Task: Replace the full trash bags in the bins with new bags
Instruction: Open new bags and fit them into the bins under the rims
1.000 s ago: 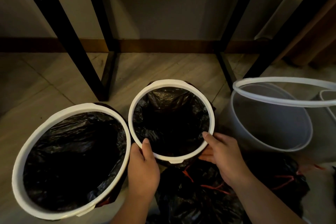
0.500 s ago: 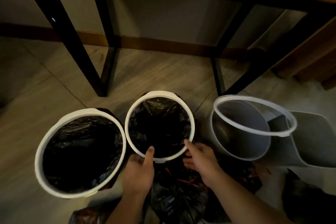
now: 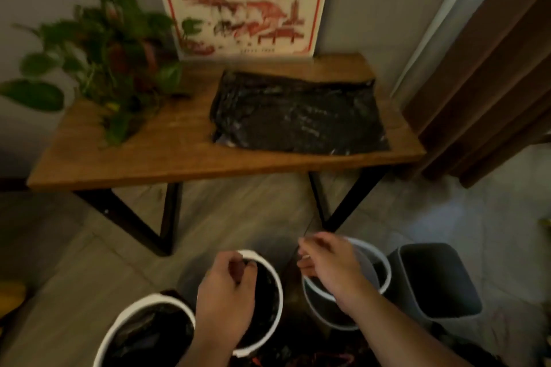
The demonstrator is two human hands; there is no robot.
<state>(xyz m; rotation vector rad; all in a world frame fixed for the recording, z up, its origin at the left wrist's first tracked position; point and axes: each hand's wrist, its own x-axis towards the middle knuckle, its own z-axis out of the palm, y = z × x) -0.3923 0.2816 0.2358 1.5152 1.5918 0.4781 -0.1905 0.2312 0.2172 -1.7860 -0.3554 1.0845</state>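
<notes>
4 bins (image 3: 155,298) (image 3: 277,280) (image 3: 387,270) (image 3: 441,286) | 2 hands (image 3: 225,298) (image 3: 331,265) | 1 table (image 3: 179,152) | 1 plant (image 3: 113,53) | 1 poster (image 3: 244,3) | 1 flat black bag (image 3: 298,116)

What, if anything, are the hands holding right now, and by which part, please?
The right hand seems empty, loosely curled above the grey bin. The left hand curls over the rim of the lined bin; blur hides whether it grips anything.

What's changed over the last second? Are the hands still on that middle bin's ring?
No. Both hands let go of the middle bin's white ring and lifted. The left hand hovers above it, holding nothing; the right hand moved right, over the unlined grey bin. The view swung up to the table. The lined left bin stands as before.
</notes>
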